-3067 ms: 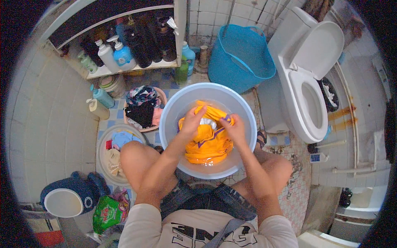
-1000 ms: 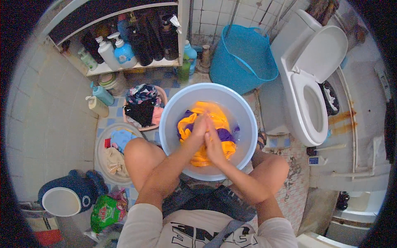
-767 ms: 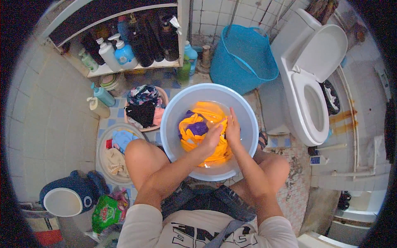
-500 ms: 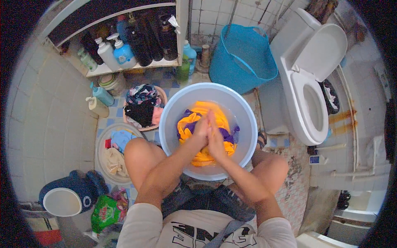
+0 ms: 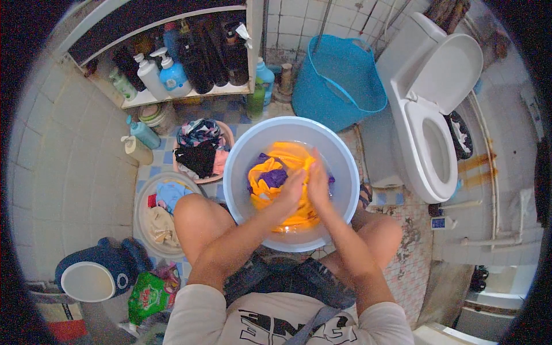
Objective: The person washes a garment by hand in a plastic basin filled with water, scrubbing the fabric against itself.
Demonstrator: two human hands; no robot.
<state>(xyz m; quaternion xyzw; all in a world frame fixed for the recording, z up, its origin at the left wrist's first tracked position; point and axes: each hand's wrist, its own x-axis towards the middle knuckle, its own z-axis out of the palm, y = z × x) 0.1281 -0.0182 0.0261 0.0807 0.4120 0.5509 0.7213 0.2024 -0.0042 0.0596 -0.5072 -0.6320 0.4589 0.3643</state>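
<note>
A yellow-and-purple garment lies bunched and wet in a light blue wash basin with some water in it. My left hand and my right hand are side by side over the garment's right part. Yellow cloth bulges up between them, and both hands look closed on it, slightly smeared by motion. The fingertips are partly hidden in the folds. The basin stands between my bent knees.
Left of the basin are a pink tub of dark and patterned clothes and a round tub with light clothes. A shelf of bottles stands behind. A blue bucket and a toilet are at the far right; a green packet lies near left.
Both hands have moved right across the basin and sit farther apart, with yellow cloth now between them. The folds at the garment's left show more purple.
</note>
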